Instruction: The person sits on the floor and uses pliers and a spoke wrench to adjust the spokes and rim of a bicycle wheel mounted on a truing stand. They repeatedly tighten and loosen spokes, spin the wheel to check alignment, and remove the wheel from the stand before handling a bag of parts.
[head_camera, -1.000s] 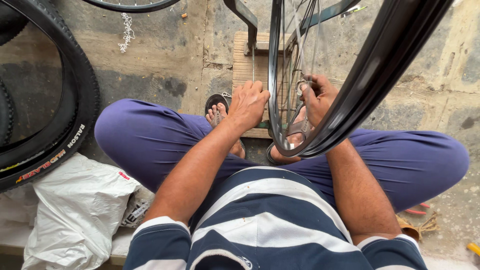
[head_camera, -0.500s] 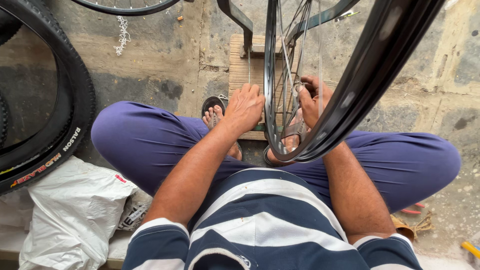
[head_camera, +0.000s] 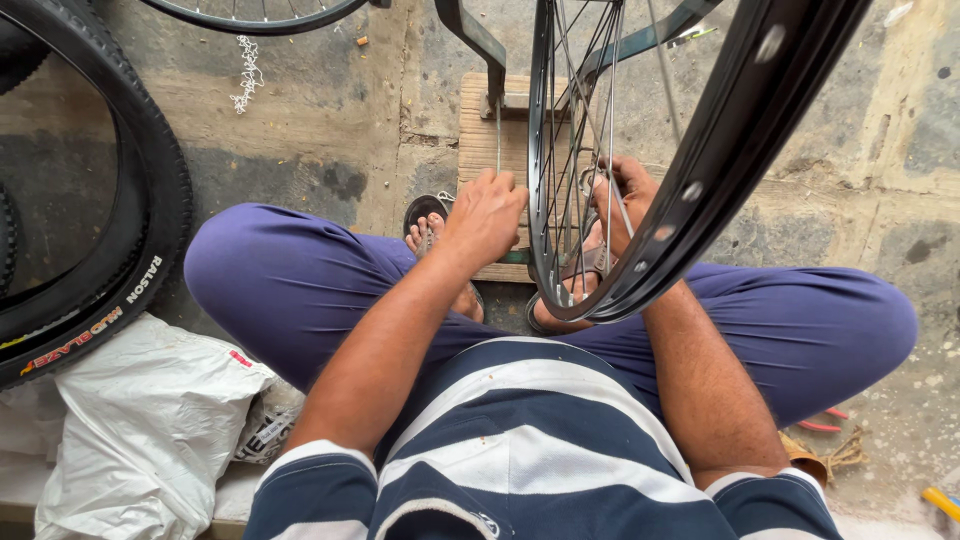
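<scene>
A black bicycle wheel rim with thin steel spokes stands upright between my knees, held in a dark metal stand on a wooden board. My left hand is on the left side of the wheel, fingers curled around a spoke. My right hand reaches through from the right side, fingers closed on spokes near the rim; what it pinches is partly hidden by the rim. My sandalled feet rest under the wheel.
A knobby black tyre leans at the left over a white plastic bag. Another rim shows at the top. A small chain lies on the concrete. Red-handled pliers and a yellow tool lie at the lower right.
Both hands stay on the spokes. The left hand has shifted slightly along the wheel, and the view has drifted a little.
</scene>
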